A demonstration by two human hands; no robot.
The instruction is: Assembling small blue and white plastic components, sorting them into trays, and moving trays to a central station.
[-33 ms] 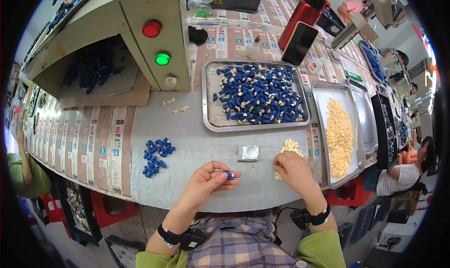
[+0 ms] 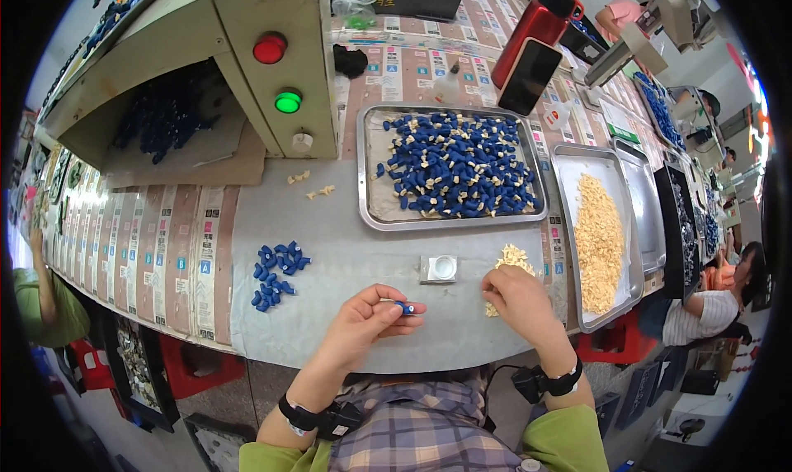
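Note:
My left hand (image 2: 368, 322) pinches a small blue plastic piece (image 2: 404, 308) between thumb and fingers, its pale end showing. My right hand (image 2: 518, 300) is closed at the fingertips beside a small pile of cream-coloured pieces (image 2: 516, 257); whatever it may hold is hidden. Between the hands and a little farther off sits a small square block with a round, pale dish (image 2: 445, 268). To the left lies a loose group of blue pieces (image 2: 276, 276) on the grey sheet (image 2: 346, 257).
A metal tray (image 2: 371, 218) holds many blue pieces with cream parts. At right, another tray (image 2: 569, 224) carries a cream heap. A machine with red and green buttons (image 2: 276, 84) stands left. Behind are a red bottle (image 2: 536, 30) and a phone (image 2: 530, 76). Other people sit at both sides.

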